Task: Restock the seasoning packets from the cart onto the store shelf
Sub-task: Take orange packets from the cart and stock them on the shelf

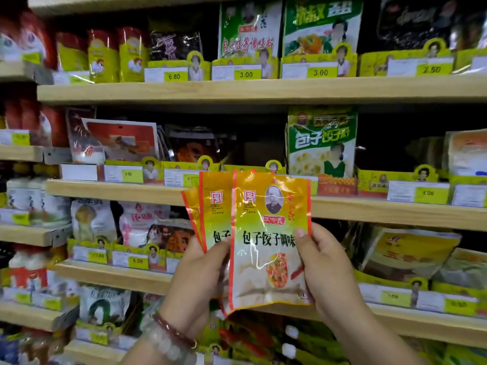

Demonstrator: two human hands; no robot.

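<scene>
We face the store shelf (237, 92), its tiers packed except for a dark gap in the middle tier just left of the green packet (322, 143). In front of that tier a fan of orange seasoning packets (268, 241) is held up — the left hand (196, 280) grips the rear ones, and the right hand (322, 267) pinches the front packet's edge, thumb on its face. We judge the slick film the main risk — a rear packet could slide out during the reach, or land in the wrong slot.

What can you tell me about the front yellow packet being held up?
The front packet is a glossy plastic pouch, orange-yellow on top fading to pale, red-edged, with a portrait, black Chinese characters and a food picture. It is upright before the shelf, overlapping similar packets behind. The left hand and right hand pinch its sides.
</scene>
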